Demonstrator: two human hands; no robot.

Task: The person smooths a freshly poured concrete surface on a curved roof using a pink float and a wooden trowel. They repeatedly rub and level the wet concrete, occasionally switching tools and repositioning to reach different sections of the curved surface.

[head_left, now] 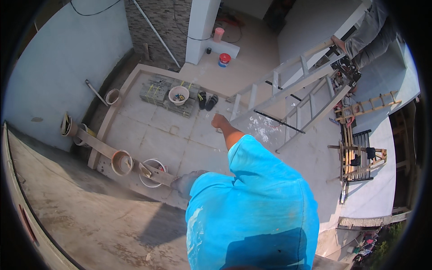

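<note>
My R hand (219, 120) is out toward the ladder (288, 96), prob for balance; grip closed, empty afaict. L hand (185, 183) gloved by the plank (158, 175); can't tell grip.

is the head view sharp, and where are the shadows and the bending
Head view: daylight, hard shadow on the concrete floor at lower left; the wooden ladder and floor edges curve toward the dark fisheye rim; the raised hand looks slightly soft; the blue shirt is sharp.
</note>
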